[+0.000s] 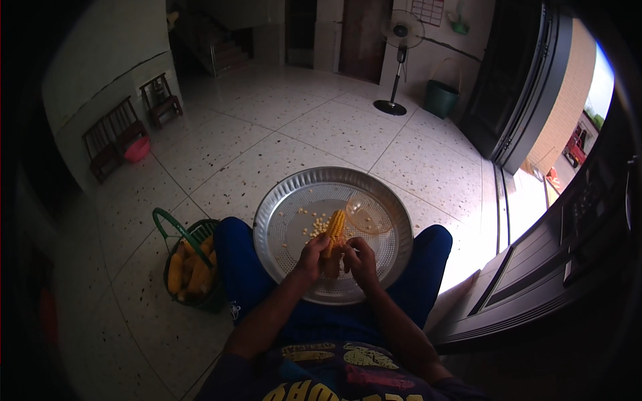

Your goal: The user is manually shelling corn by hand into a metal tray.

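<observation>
My left hand (314,254) grips a yellow ear of corn (336,228), its tip pointing away from me. Close against the ear's right side is my right hand (359,258), fingers curled. Whether they pinch anything is too dark to see. Both hands are over a round metal tray (267,240) with a perforated bottom and fluted wall, resting on my lap. Loose corn kernels (317,226) lie scattered in it beyond the ear. A clear orange-tinted plastic bowl (369,214) sits in the tray's far right part, with a few kernels seen in or through it.
Left of my knee, a green basket (173,228) holds several ears of corn (193,270). Wooden chairs (120,123) and a pink basin (137,149) stand along the left wall. Farther off are a pedestal fan (396,70) and a green bucket (441,97). A dark door (506,290) stands at right.
</observation>
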`<control>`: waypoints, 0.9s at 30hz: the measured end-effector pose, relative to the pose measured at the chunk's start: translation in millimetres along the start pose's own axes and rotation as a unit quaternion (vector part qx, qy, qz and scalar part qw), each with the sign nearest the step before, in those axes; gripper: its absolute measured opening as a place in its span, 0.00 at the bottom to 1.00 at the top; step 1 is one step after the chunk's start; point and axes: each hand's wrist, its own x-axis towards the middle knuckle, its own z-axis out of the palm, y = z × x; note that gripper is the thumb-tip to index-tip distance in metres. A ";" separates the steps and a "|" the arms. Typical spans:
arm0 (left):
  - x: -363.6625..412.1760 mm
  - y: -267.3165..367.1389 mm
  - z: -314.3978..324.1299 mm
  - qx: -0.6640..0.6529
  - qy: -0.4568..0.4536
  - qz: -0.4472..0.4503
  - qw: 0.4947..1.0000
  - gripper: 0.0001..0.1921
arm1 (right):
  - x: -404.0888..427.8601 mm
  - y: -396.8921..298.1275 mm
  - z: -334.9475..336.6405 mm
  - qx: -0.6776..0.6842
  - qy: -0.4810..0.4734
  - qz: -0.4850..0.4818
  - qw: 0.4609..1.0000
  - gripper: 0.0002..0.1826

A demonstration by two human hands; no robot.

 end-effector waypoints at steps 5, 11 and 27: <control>0.6 4.0 1.1 -0.064 0.013 0.011 0.998 0.22 | 4.1 0.6 -4.5 0.038 0.029 0.079 0.996 0.09; 1.4 0.7 4.9 0.064 0.020 0.042 0.997 0.20 | 3.3 -0.5 0.5 -0.015 0.045 0.046 0.998 0.09; -1.6 0.1 16.8 0.263 -0.019 0.120 0.957 0.19 | 5.8 3.0 -7.2 0.054 0.014 0.080 0.995 0.10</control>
